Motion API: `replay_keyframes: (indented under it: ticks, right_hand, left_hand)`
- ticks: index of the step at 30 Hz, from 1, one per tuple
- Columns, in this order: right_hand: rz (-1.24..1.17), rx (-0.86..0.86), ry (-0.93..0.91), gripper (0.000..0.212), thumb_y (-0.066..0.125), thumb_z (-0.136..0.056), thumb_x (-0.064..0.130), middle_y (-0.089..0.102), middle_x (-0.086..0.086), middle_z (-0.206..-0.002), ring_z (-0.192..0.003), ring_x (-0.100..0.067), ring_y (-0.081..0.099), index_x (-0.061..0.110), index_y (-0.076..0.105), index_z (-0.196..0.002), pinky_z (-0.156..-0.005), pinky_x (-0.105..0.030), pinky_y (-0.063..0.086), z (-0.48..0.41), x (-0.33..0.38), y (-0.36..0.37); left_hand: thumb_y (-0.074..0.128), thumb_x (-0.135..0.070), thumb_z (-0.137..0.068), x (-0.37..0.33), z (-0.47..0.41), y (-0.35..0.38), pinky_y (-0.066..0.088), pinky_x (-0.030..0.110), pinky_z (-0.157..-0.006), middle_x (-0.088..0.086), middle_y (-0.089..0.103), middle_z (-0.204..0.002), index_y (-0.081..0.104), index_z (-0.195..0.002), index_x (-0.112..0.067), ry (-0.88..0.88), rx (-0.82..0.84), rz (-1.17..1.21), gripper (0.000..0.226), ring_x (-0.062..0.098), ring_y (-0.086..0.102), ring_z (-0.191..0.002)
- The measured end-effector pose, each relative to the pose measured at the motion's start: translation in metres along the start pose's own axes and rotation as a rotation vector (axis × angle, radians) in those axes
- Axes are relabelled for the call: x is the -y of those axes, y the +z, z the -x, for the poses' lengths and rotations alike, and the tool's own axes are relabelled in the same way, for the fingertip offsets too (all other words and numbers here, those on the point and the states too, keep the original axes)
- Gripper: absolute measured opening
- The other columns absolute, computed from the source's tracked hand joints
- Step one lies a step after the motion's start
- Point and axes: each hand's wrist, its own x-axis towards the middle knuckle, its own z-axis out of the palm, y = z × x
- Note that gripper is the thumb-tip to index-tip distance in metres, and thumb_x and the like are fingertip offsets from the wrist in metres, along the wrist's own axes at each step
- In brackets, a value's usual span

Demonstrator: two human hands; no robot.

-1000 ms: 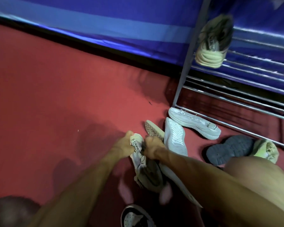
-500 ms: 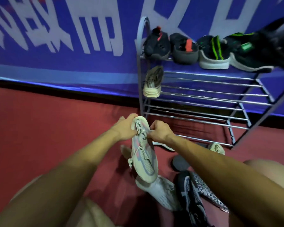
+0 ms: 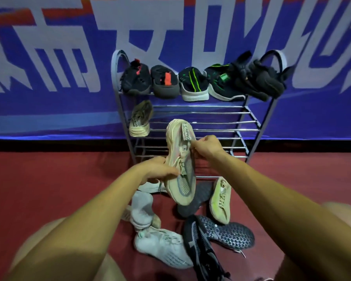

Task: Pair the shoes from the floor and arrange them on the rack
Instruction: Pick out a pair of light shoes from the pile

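I hold a beige sneaker up in front of the metal shoe rack, heel up and toe down. My left hand grips its left side near the laces. My right hand pinches its collar by the heel tab. A matching beige sneaker sits at the left end of the second shelf. The top shelf carries several dark shoes. More shoes lie on the red floor below my hands: white ones, dark patterned ones and a yellow-green one.
A blue banner with large white characters covers the wall behind the rack. The lower rack shelves hold nothing visible. Red floor stretches to the left and right of the shoe pile. My knees show at the bottom corners.
The beige sneaker has been lifted from the floor pile up to rack height. My left hand slid from the heel down to its side, and my view tilted up to the whole rack.
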Motion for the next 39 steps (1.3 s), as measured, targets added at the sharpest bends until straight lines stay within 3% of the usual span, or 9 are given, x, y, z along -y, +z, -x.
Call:
replay_keyframes:
  ticks: [3,7,11,18,21,25,30,33,39]
  right_hand:
    - [-0.083,-0.046,0.009,0.026,0.070,-0.063,0.035,0.063,-0.010,-0.058,-0.061,-0.026,0.058,0.012,0.062,-0.053,-0.065,-0.044,0.051,-0.005,0.002,-0.005]
    - [-0.105,-0.022,-0.021,0.025,0.067,-0.080,0.016,0.060,-0.008,-0.058,-0.054,-0.021,0.050,0.008,0.060,-0.057,-0.061,-0.036,0.045,0.001,0.012,-0.003]
    - [0.124,0.223,-0.049,0.018,0.062,-0.083,0.005,0.062,-0.010,-0.075,-0.060,-0.017,0.049,-0.004,0.073,-0.094,-0.053,-0.026,0.038,0.003,0.015,0.001]
    - [0.251,0.524,-0.020,0.041,0.058,-0.092,0.007,0.066,-0.004,-0.095,-0.077,-0.015,0.056,0.018,0.057,-0.131,-0.067,-0.022,0.046,-0.005,0.017,0.000]
    - [0.134,0.511,0.007,0.048,0.061,-0.089,0.007,0.066,-0.005,-0.092,-0.074,-0.016,0.056,0.020,0.055,-0.135,-0.066,-0.023,0.045,-0.018,0.013,0.002]
    - [0.018,0.397,0.038,0.039,0.064,-0.088,0.005,0.067,-0.009,-0.086,-0.068,-0.017,0.055,0.003,0.059,-0.127,-0.050,-0.022,0.040,-0.034,0.004,0.009]
    - [-0.107,0.235,0.005,0.031,0.063,-0.091,0.011,0.060,-0.005,-0.074,-0.053,-0.010,0.046,0.003,0.062,-0.121,-0.045,-0.023,0.034,-0.055,0.000,0.021]
    - [-0.174,0.175,-0.003,0.031,0.063,-0.092,0.007,0.057,0.000,-0.072,-0.057,-0.007,0.049,0.002,0.059,-0.122,-0.052,-0.019,0.036,-0.066,0.002,0.030]
    - [-0.239,0.114,0.044,0.027,0.061,-0.093,0.009,0.065,-0.011,-0.093,-0.067,-0.010,0.055,0.002,0.058,-0.119,-0.060,-0.022,0.042,-0.079,-0.002,0.059]
  left_hand:
    - [0.069,-0.019,-0.081,-0.005,-0.005,0.007,0.046,0.022,-0.058,0.008,0.072,-0.088,0.064,-0.091,-0.020,0.030,-0.095,-0.001,0.012,0.013,0.062,-0.065]
    - [0.065,-0.020,-0.087,-0.002,-0.009,0.002,0.050,0.032,-0.061,0.008,0.065,-0.098,0.041,-0.109,-0.016,0.043,-0.335,0.077,0.033,0.020,0.065,-0.080]
    - [0.065,-0.022,-0.091,0.002,-0.020,-0.013,0.039,0.031,-0.058,0.007,0.061,-0.089,0.052,-0.103,-0.016,0.036,-0.426,0.227,0.019,0.017,0.052,-0.071]
    - [0.063,-0.015,-0.094,0.000,-0.041,-0.028,0.037,0.029,-0.057,0.014,0.060,-0.092,0.057,-0.100,-0.015,0.002,-0.444,0.483,0.009,0.020,0.052,-0.071]
    - [0.060,-0.005,-0.093,-0.005,-0.047,-0.033,0.036,0.025,-0.050,0.014,0.061,-0.091,0.058,-0.115,-0.008,-0.006,-0.422,0.541,0.022,0.015,0.051,-0.062]
    - [0.065,0.007,-0.085,-0.012,-0.056,-0.040,0.046,0.023,-0.060,0.013,0.065,-0.101,0.053,-0.125,-0.010,0.031,-0.399,0.706,0.045,0.018,0.061,-0.076]
    - [0.067,0.010,-0.083,-0.010,-0.067,-0.045,0.050,0.017,-0.062,0.014,0.067,-0.086,0.063,-0.095,-0.003,0.073,-0.384,0.791,0.019,0.016,0.062,-0.073]
    - [0.060,0.015,-0.085,-0.010,-0.071,-0.046,0.050,0.022,-0.076,0.007,0.069,-0.077,0.061,-0.094,-0.010,0.037,-0.317,0.892,0.026,0.010,0.064,-0.067]
    - [0.067,0.001,-0.085,0.001,-0.084,-0.050,0.039,0.023,-0.065,-0.006,0.062,-0.087,0.055,-0.130,-0.023,-0.091,-0.357,0.863,0.053,0.007,0.049,-0.069]
